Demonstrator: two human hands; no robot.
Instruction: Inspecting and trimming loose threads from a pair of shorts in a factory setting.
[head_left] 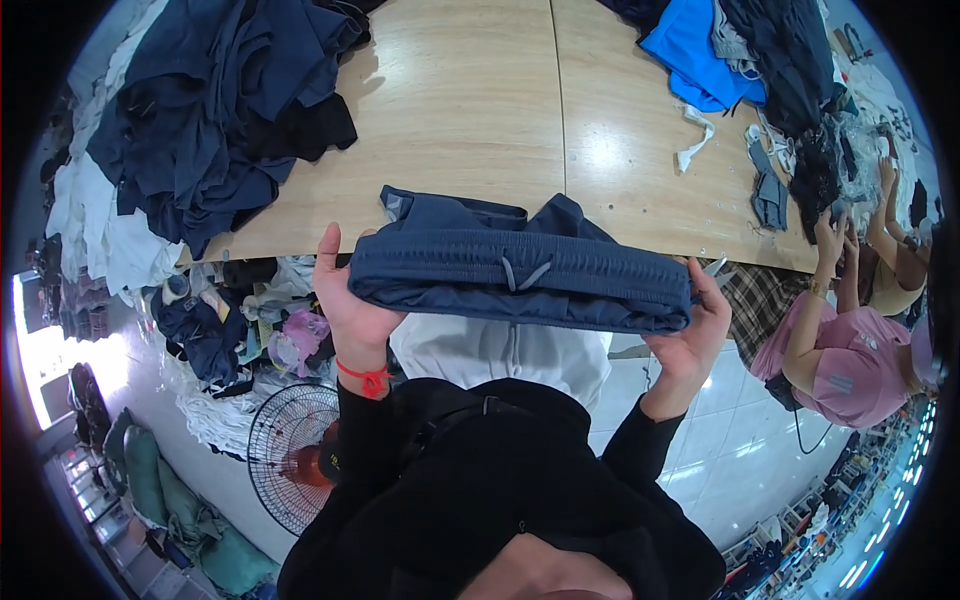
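Between my hands a pair of navy drawstring pants (pixel 590 268) is stretched sideways by its elastic waistband, at the table's near edge. Two short grey drawstring ends hang at the middle of the band. My left hand (pixel 355 300), with a red string at the wrist, grips the band's left end; some of its fingers are hidden by the cloth. At the right end, my right hand (pixel 697 325) holds the band too. A small pointed metal piece (pixel 716 266) shows by its fingers; its kind cannot be made out. The legs of the pants lie partly on the table, and whether they are short or long is hidden.
The wooden table (pixel 470 110) carries a navy clothes heap (pixel 220 120) at left and a bright blue garment (pixel 700 55) at far right. White cloth (pixel 500 350) hangs below the waistband. A black fan (pixel 290 455) stands at lower left. A co-worker in pink (pixel 850 365) works at right.
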